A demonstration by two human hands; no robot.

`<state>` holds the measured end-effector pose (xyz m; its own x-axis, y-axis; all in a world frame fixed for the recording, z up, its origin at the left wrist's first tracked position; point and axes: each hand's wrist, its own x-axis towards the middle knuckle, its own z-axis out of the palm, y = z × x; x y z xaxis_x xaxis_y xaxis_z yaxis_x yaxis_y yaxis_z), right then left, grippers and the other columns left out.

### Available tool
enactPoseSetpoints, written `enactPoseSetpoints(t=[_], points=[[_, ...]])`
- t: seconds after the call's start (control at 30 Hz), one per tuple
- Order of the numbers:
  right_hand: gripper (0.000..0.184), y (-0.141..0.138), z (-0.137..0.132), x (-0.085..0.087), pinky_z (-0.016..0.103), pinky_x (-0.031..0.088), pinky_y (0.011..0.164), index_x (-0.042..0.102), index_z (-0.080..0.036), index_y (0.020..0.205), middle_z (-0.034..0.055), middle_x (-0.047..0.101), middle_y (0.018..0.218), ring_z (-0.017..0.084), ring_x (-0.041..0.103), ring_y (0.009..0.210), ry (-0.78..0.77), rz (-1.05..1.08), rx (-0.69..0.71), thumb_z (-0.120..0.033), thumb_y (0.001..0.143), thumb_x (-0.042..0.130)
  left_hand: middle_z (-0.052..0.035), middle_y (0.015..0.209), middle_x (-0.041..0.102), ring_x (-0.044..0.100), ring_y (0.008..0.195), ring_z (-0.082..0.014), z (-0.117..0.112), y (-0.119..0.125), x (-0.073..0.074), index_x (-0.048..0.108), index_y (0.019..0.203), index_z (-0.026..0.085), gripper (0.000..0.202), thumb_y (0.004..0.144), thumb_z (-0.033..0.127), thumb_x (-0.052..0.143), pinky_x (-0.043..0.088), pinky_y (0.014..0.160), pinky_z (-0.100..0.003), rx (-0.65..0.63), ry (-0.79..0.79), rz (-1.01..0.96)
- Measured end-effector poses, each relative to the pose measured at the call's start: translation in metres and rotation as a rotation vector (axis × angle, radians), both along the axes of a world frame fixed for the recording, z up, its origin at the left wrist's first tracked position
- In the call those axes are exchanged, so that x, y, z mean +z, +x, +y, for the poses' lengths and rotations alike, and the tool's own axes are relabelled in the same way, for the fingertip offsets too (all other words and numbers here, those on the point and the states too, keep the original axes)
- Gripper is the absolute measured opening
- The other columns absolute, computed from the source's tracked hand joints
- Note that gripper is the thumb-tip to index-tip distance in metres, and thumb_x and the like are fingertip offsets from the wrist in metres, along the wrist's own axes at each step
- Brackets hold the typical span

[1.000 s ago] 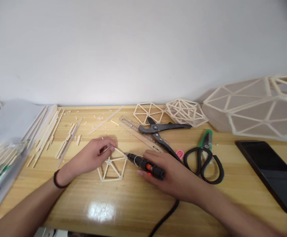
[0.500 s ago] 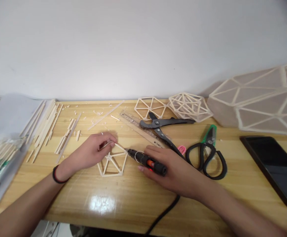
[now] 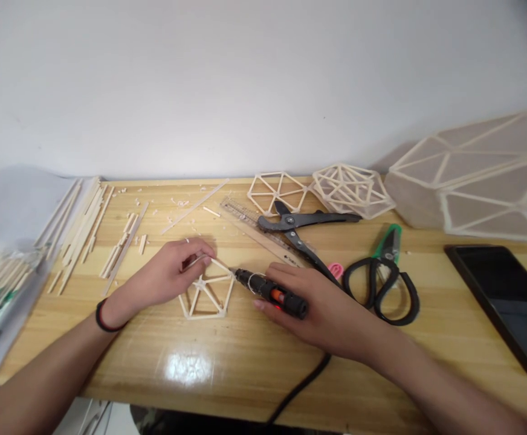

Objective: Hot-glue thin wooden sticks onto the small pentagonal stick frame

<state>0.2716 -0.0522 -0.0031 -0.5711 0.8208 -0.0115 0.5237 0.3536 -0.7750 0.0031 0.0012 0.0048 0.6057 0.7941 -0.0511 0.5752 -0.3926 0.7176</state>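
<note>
My left hand [image 3: 177, 269] pinches one end of a short wooden stick [image 3: 220, 264] between thumb and fingertips. That stick slants along the upper side of a small wheel-shaped wooden frame [image 3: 206, 314] lying on the table, its spokes meeting at a whitish hub. In my right hand [image 3: 309, 308] is a black corded hot glue pen [image 3: 270, 291] with an orange part and a red light. Its narrow tip is at the frame's right corner, where the stick's other end lies. Whether the tip touches the wood is too small to tell.
Loose sticks [image 3: 82, 223] and cut pieces lie left. Behind are a clear ruler [image 3: 263, 238], black cutting pliers [image 3: 290, 223] and finished wooden frames [image 3: 277, 193]. Black-handled scissors [image 3: 381, 284], a phone [image 3: 503, 302] and large covered frames [image 3: 485, 175] stand right. The pen's cord [image 3: 297, 389] crosses the front edge.
The view has shifted slightly. Both hands stay nearly still, with the pen's tip held at the same corner of the frame.
</note>
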Motion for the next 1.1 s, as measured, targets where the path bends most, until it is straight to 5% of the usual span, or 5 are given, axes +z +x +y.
enactPoseSetpoints(t=[1.1], points=[[0.021,-0.0001,-0.0005,-0.0003,0.03,0.042,0.066,0.052,-0.021,0.079,0.0014,0.057,0.078,0.018,0.057,0.073,0.027,-0.025,0.005,-0.028,0.096,0.062,-0.0019,0.093,0.069,0.058,0.072,-0.0118,0.0005,0.0005,0.0024,0.066,0.097,0.017,0.016,0.1,0.02,0.05,0.043,0.062,-0.022,0.002,-0.008,0.002]])
